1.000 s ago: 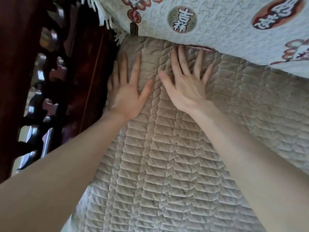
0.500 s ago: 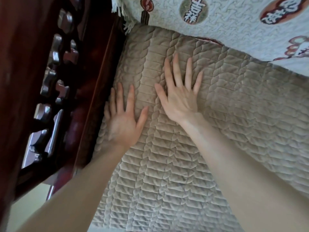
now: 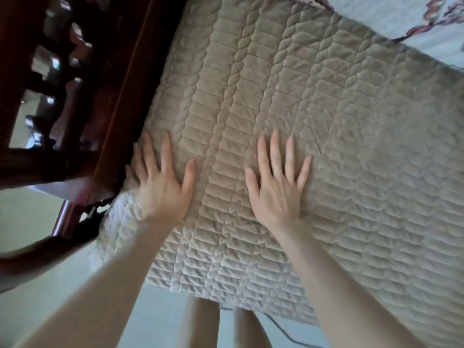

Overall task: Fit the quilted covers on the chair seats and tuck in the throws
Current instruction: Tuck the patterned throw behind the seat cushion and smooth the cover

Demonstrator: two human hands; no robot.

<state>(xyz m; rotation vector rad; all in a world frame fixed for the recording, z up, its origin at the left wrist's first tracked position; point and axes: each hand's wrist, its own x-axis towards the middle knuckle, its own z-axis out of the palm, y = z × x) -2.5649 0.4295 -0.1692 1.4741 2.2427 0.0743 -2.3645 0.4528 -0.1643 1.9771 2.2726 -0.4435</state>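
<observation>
Since a second ago, the left hand [image 3: 160, 187] and right hand [image 3: 276, 189] are drawn back along the cover [image 3: 351, 146], from its far end toward its near edge. Less of the throw [image 3: 439, 18] is seen, only a strip at the far right.

Both hands are laid flat, palms down, fingers straight and spread; the cover is pressed and nothing is gripped. The left hand is placed at the cover's left edge, just beside the dark chair frame [image 3: 120, 101]. The right hand is set near the middle, apart from the left.

The cover is spread over the seat, with its near edge hung over the front above the pale floor [image 3: 37, 212]. Bare legs [image 3: 198, 322] are seen below that edge.
</observation>
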